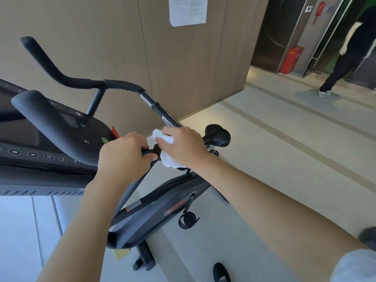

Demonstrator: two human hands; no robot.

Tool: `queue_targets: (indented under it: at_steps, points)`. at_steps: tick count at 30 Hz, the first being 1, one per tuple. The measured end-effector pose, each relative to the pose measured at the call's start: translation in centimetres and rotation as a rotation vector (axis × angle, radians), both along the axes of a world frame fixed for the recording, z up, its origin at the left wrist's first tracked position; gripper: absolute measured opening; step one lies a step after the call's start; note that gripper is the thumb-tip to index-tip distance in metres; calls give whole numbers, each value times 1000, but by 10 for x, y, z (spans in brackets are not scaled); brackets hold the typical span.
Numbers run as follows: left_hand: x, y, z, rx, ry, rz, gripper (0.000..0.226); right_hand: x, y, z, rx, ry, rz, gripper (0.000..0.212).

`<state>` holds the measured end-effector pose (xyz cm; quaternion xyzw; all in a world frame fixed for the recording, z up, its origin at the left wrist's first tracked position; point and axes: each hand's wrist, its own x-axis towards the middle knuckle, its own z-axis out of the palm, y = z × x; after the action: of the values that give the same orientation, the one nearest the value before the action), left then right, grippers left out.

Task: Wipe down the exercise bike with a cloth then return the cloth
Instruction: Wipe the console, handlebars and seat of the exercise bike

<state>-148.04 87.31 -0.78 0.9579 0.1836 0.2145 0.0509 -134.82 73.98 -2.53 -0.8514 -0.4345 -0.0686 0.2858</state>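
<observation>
White terry cloth (167, 150), bunched into a small wad, is pressed against the near end of the exercise bike's handlebar (156, 107). The right hand (184, 146) is closed around the cloth, wrapping it over the black grip so that folds show above the fingers and below the palm. The left hand (124, 157) is clenched on the same handlebar end just beside it, thumb touching the bar, apparently steadying it.

The cloth looks soft, light and limp; it should mould to the round bar and slide easily, and is best held as a gathered wad inside the curled palm so no loose tail drags. The bar itself looks rigid, part foam-covered, part bare shiny metal further up.

Beyond the hands, the black saddle (217, 135) sits past the right wrist, and the grey bike frame (162, 208) with its strapped pedal (188, 219) lies below on the pale floor. A treadmill console (59, 127) fills the left edge. A second person (345, 55) stands far off at the upper right corner, beside a red box (291, 60).
</observation>
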Motion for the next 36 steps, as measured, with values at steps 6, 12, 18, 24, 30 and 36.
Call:
queue_targets:
  at_steps: [6, 12, 18, 24, 30, 36]
  points:
    - [-3, -4, 3, 7, -15, 6, 24, 23, -2, 21, 21, 354, -153, 29]
    - [-3, -7, 4, 33, 15, 18, 24, -11, -20, 0, 3, -28, -16, 17]
    - [3, -11, 9, -71, 32, 61, 21, 3, -42, -5, 82, -172, -21, 28]
    - [22, -39, -6, 55, -7, 65, 30, 34, -41, -14, 54, -223, 16, 20]
    - [48, -53, -19, 82, 26, 151, 37, 77, -28, -23, -109, -143, 52, 25]
    - [78, -73, -27, 104, 100, 354, 46, 122, -12, -18, -33, 44, 151, 29]
